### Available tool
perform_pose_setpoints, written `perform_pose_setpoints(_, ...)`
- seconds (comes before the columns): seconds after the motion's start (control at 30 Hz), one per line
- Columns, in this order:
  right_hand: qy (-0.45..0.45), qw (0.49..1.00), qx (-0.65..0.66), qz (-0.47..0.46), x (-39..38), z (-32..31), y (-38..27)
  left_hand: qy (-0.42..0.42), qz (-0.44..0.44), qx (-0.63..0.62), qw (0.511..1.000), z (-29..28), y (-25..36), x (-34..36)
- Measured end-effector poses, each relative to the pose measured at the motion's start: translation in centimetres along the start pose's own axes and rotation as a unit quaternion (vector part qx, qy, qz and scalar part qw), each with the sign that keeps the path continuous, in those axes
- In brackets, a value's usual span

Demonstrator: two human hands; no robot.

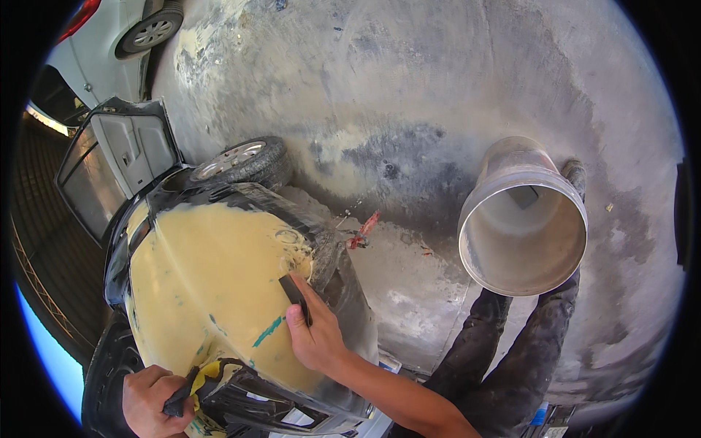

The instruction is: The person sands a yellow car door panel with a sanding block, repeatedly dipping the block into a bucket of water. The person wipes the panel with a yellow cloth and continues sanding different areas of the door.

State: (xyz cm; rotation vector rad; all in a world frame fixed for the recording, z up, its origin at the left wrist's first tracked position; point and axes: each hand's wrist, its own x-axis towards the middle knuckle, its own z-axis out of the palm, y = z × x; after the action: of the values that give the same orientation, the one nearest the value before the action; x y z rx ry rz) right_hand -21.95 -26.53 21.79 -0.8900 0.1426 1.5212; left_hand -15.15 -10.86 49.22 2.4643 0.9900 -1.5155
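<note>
A car's rear body panel (pixel 212 255) is coated in smooth, pale yellow body filler, with a few green streaks showing through. My right hand (pixel 318 336) presses a flat black sanding block (pixel 296 298) against the panel, thumb on one side and fingers on the other. At the lower left, my left hand (pixel 155 400) is closed around a dark grey piece (pixel 179 394) whose kind I cannot make out. Something yellow and crumpled (pixel 207 381) touches that piece, beside the black-edged opening (pixel 255 398) in the car body.
A large whitish bucket (pixel 520 237) stands near my legs (pixel 522 358), a dark piece (pixel 523 196) inside it. Beyond the panel are the car's wheel (pixel 237 160) and an open door (pixel 131 150). Red scraps (pixel 364 231) lie on the stained concrete. Another car (pixel 102 55) stands farther off.
</note>
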Motion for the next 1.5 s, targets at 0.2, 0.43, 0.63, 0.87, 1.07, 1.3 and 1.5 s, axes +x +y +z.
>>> perform_pose_setpoints(0.2, 0.024, 0.997, 0.057, -0.045, -0.6, -0.7, 0.2, -0.055, -0.002, -0.003, 0.998, 0.6, -0.1, 1.2)
perform_pose_setpoints(0.43, -0.038, 0.996, 0.073, -0.027, -0.7, -1.2, 1.1, -0.080, -0.040, 0.025, 0.996, 1.6, 0.1, 2.9)
perform_pose_setpoints(0.63, 0.006, 0.995, 0.010, -0.101, 0.6, -2.0, -0.3, -0.115, -0.065, 0.005, 0.991, 1.4, -0.1, 3.2)
perform_pose_setpoints(0.87, -0.031, 0.995, 0.076, -0.064, -0.8, -1.8, 1.7, -0.114, -0.035, 0.013, 0.993, 1.8, 0.0, 3.1)
perform_pose_setpoints(1.07, -0.025, 0.990, 0.031, 0.132, -3.9, -7.1, 3.5, -0.143, 0.020, -0.029, 0.989, 1.2, 0.3, 4.8)
perform_pose_setpoints(1.3, -0.072, 0.926, 0.225, 0.295, 0.3, -8.4, 4.1, -0.143, -0.044, -0.044, 0.988, 1.3, 0.0, 5.0)
perform_pose_setpoints(1.5, -0.026, 0.977, 0.041, 0.208, 0.7, -5.7, 3.5, -0.141, -0.065, -0.049, 0.987, 1.8, -0.7, 4.0)
